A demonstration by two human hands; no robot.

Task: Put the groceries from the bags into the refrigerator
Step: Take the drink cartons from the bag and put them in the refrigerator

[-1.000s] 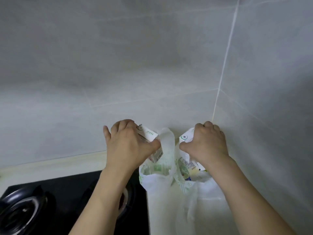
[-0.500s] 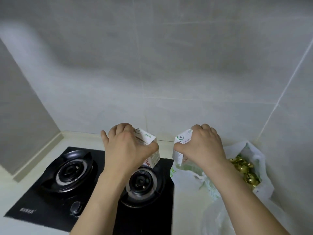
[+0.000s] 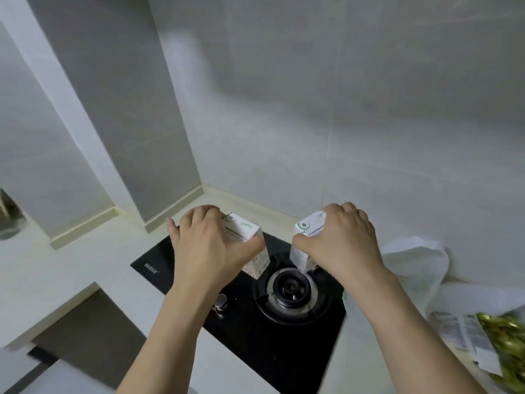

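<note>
- Grey tiled kitchen corner with pale countertop (image 3: 85,268); black gas hob (image 3: 284,345) set into it.
- Left hand (image 3: 210,251): clasped from above around the top of left carton (image 3: 250,243), thumb on the near face, fingers over the far side. Carton held in the air above the hob, slightly tilted.
- Right hand (image 3: 341,243): clasped the same way around the top of right carton (image 3: 305,240), held above the burner (image 3: 289,288), clear of it.
- Handling, judged: small rigid paperboard cartons, probably liquid-filled, so moderate weight for their size. Walls likely to dent under a hard squeeze; printed surface smooth, possibly slick if cold or damp.
- Grip advice: hold across two opposite flat faces below the top fold, with moderate pressure. Keep upright. Avoid pinching the top seam alone.
- Outward from the hands: control knob (image 3: 221,301) at the hob's near edge; white plastic bag (image 3: 420,265) slumped on the counter to the right, well apart from both cartons; beside it, a packet of shiny gold-green items (image 3: 505,336) with printed paper.
- Hidden or unclear: far faces and bases of both cartons covered by the hands or turned away; label text too small to read.
- Bag contents not visible; gold-green packet cut off by the frame edge and blurred.
- Refrigerator not in view; dark blurred shape at far left not identifiable.
</note>
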